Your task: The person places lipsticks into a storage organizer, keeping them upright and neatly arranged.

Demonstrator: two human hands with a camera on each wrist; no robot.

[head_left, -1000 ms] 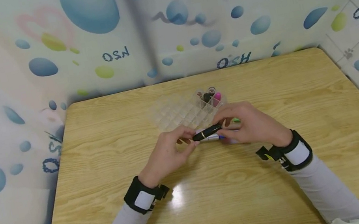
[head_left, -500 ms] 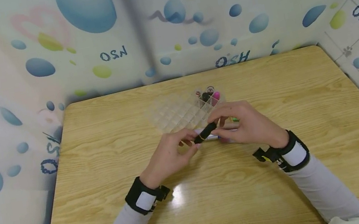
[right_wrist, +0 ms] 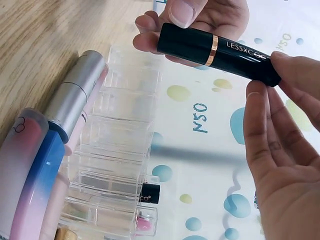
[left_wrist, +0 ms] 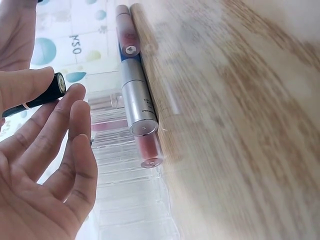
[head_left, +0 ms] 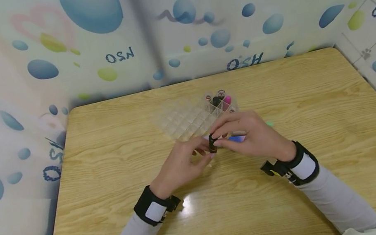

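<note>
A black lipstick tube (head_left: pixel 212 143) with a gold band and pale lettering is held between both hands, standing nearly upright in the head view. My left hand (head_left: pixel 181 167) pinches its lower end with thumb and fingers. The upper end is gripped between the thumb and fingertips of my right hand (head_left: pixel 253 133). In the right wrist view the lipstick tube (right_wrist: pixel 192 45) appears capped, spanning from one hand to the other. Just beyond the hands lie a silver tube (right_wrist: pixel 70 102), a blue-to-pink tube (right_wrist: pixel 37 182) and a frosted lip gloss tube (right_wrist: pixel 20 165).
Behind the hands stands a clear divided organizer (head_left: pixel 184 120) on the wooden table (head_left: pixel 120 138). Its right-hand compartments hold several cosmetics, among them a pink-topped one (head_left: pixel 227 99) and a black-topped one (head_left: pixel 215 101). A patterned wall covering (head_left: pixel 158 34) rises behind the table.
The lipstick tube has turned from slanting sideways to nearly upright. My right hand has shifted left, closer to my left hand, showing more of the tubes behind it.
</note>
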